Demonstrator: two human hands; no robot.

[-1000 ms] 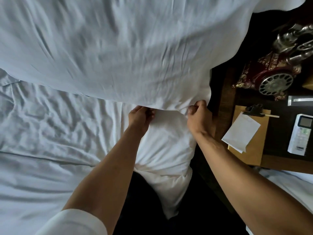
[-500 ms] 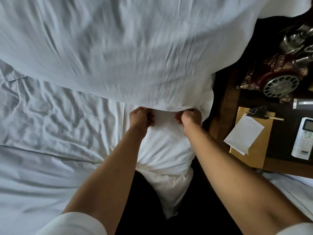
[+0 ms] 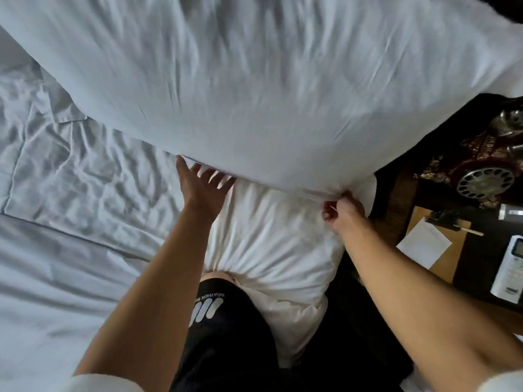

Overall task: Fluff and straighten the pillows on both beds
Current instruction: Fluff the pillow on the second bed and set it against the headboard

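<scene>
hanging ahead of hands, pillow runs left-right; right hand clenched on its corner, left hand released, fingers spread beneath edge.

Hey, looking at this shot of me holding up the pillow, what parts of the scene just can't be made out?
Head view, the only one:
- Pillow: motion-blurred, cut off by the top and both side edges.
- Left hand: fingertips hidden under the pillow's lower edge; contact unclear.
- Rotary telephone: top hidden by the pillow, right side cut off.
- Remote control: cut by the right edge, markings too small.
- Notepaper on the clipboard: any writing illegible.
</scene>
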